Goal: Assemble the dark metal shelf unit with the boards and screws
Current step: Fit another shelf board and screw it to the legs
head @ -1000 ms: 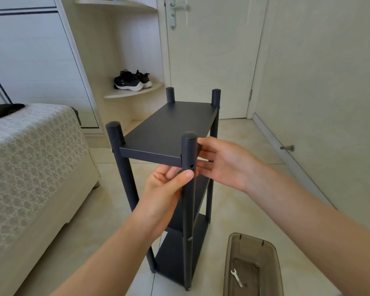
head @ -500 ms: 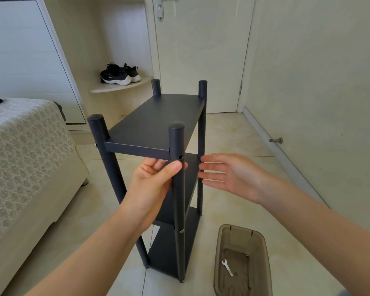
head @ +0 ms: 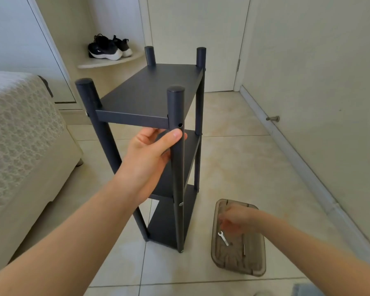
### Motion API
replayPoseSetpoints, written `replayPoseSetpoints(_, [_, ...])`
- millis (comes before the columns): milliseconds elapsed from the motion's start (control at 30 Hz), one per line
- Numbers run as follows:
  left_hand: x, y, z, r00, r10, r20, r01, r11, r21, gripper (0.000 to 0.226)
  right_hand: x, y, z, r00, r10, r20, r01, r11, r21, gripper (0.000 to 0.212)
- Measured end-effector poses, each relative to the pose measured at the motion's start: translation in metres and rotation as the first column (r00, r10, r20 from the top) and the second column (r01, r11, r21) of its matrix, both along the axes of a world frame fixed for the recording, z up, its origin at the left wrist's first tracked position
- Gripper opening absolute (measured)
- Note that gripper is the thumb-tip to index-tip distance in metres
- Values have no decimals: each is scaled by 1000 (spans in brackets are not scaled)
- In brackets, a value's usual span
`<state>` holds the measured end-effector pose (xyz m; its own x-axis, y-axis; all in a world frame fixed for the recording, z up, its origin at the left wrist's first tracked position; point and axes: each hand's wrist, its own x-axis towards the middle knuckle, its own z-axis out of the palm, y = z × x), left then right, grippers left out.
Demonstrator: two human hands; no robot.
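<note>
Dark metal shelf unit (head: 150, 97) stands upright on tile floor (head: 233, 167), frame centre, three boards in place. Left forearm enters from 7 o'clock and angles up toward 1 o'clock. Left hand (head: 150, 154) grips the near right post (head: 177, 167) just under the top board (head: 137, 119): thumb (head: 171, 136) wraps across the post front, fingers curl behind it. Open screw hole (head: 180, 125) sits just above the thumb tip. A screw head (head: 181, 204) shows lower on the same post.

Right forearm comes in from 4 o'clock. Right hand (head: 233, 223) is lowered into a smoky plastic tray (head: 239, 265) on the floor at 5 o'clock of the unit, fingers pointing down, motion-blurred; cannot tell if it holds anything. Small wrench (head: 223, 238) lies in the tray just beside the fingers.

Bed (head: 19, 135) at 9 o'clock, black sneakers (head: 109, 48) on a corner shelf at 11 o'clock, door (head: 197, 28) at 12 o'clock.
</note>
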<state>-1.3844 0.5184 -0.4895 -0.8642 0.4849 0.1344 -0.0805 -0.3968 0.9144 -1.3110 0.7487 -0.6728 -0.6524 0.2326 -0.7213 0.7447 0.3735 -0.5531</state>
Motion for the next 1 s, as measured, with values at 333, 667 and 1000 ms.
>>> replayPoseSetpoints(333, [1, -4, -3, 999, -38, -9, 38, 998, 49, 34, 4, -53, -84, 966, 201, 162, -234, 946, 222, 48])
replayPoseSetpoints(667, [1, -5, -1, 999, -39, -10, 40, 999, 29, 45, 2, -64, -92, 932, 303, 199, -315, 948, 31, 36])
replayPoseSetpoints(1000, [0, -5, 1, 999, -46, -25, 46, 999, -12, 37, 11, -37, -112, 929, 290, 230, -351, 889, 295, 22])
